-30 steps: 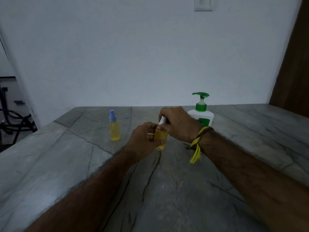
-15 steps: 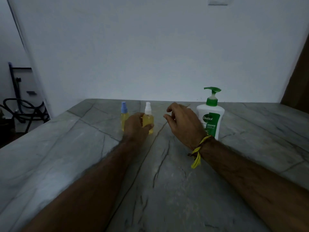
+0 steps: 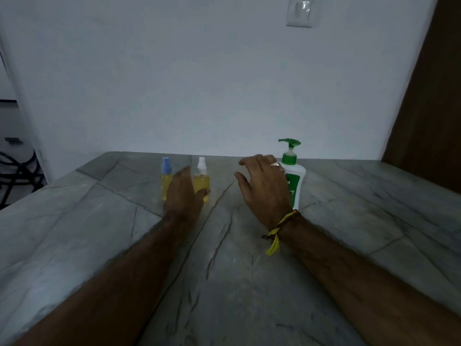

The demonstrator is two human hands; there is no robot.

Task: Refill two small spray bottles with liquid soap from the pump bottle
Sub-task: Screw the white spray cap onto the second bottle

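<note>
Head view: left hand (image 3: 183, 189) holds the white-top bottle (image 3: 201, 179); right hand (image 3: 264, 183) spreads open before the pump bottle (image 3: 294, 176).

Home interior — marble counter (image 3: 349, 221), wall switch (image 3: 299, 11), plain wall (image 3: 199, 83)

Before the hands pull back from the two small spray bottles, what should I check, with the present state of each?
1. White-capped spray bottle upright with cap on: ok.
2. Blue-capped spray bottle upright with cap on: ok.
3. Both hold yellow liquid: ok; exact fill level cannot tell.
4. Left hand clear of the white-capped bottle: not ok, its fingers lie against it.
5. Right hand holds nothing: ok.
6. Pump bottle upright on the stone counter: ok.
</note>
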